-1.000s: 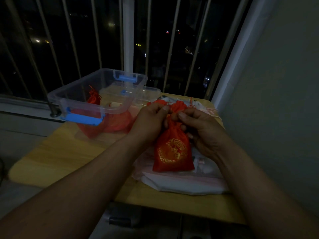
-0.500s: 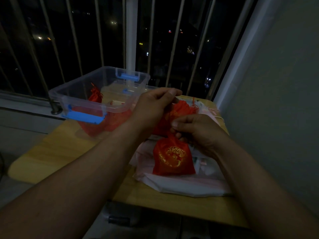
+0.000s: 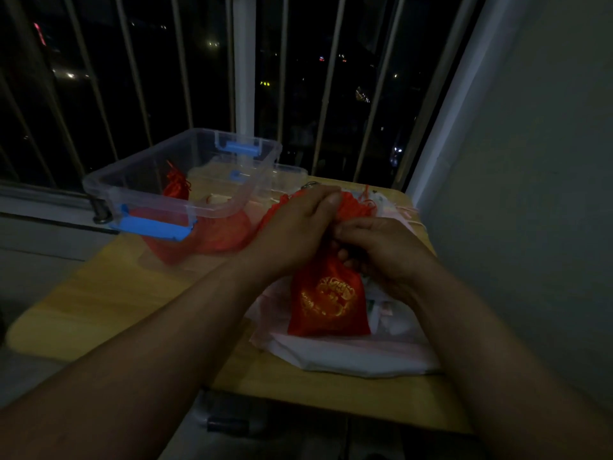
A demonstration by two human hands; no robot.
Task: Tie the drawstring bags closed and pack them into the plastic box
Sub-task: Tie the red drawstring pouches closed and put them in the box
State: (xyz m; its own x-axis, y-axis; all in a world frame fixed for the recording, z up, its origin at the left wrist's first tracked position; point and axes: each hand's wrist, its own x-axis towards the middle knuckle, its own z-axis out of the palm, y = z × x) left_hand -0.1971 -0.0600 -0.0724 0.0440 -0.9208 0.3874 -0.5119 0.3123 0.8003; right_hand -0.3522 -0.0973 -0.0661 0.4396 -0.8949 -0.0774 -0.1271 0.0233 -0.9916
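A red drawstring bag (image 3: pixel 328 298) with a gold emblem stands upright on white sheets near the table's right side. My left hand (image 3: pixel 298 227) pinches its gathered top and cord from the left. My right hand (image 3: pixel 381 252) grips the bag's neck from the right, just below. The knot itself is hidden by my fingers. A clear plastic box (image 3: pixel 149 180) with blue latches sits at the back left, holding several red bags (image 3: pixel 177 185). More red fabric (image 3: pixel 356 202) lies behind my hands.
The small wooden table (image 3: pixel 109 293) ends close to my body. White and pink sheets (image 3: pixel 348 356) lie under the bag. A clear lid (image 3: pixel 288 174) rests behind the box. Window bars (image 3: pixel 245 78) stand beyond, and a wall (image 3: pixel 530 194) rises on the right.
My left hand had lifted the cord upward half a second ago; now it has come back down beside my right hand at the bag's neck. The bag stays put.
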